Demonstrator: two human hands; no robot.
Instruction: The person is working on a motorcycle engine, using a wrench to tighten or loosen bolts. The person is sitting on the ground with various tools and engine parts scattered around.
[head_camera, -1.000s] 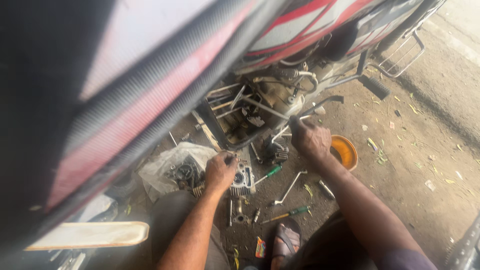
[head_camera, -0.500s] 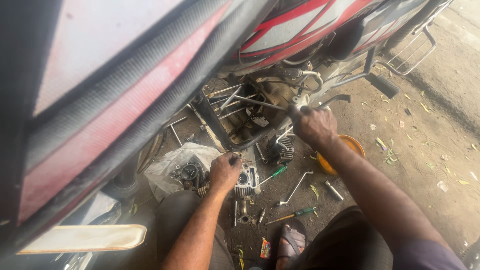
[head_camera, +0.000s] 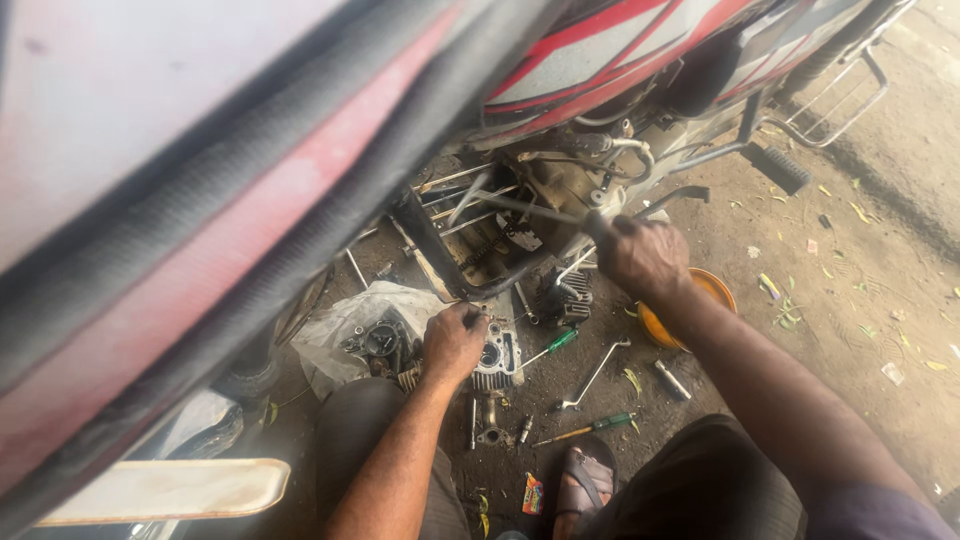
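My left hand (head_camera: 455, 340) rests closed on a finned metal engine cylinder head (head_camera: 497, 358) lying on the dirt ground. My right hand (head_camera: 640, 255) grips the handle of a long metal rod tool (head_camera: 520, 207) that points left into the stripped engine bay of a red and white motorcycle (head_camera: 640, 60). A second finned engine part (head_camera: 562, 297) sits just below the right hand. The rod's far tip is lost among the engine frame tubes.
An orange bowl (head_camera: 715, 290) lies behind my right forearm. Two green-handled screwdrivers (head_camera: 555, 345) (head_camera: 590, 428), an L-shaped wrench (head_camera: 592, 375) and a socket (head_camera: 672, 380) lie on the ground. Engine parts sit on a white plastic bag (head_camera: 340, 325). My sandalled foot (head_camera: 582, 485) is near. A large blurred red panel fills the left.
My right hand has risen and pushed the rod tool further left into the engine bay. My left hand stays on the cylinder head. The camera has moved closer.
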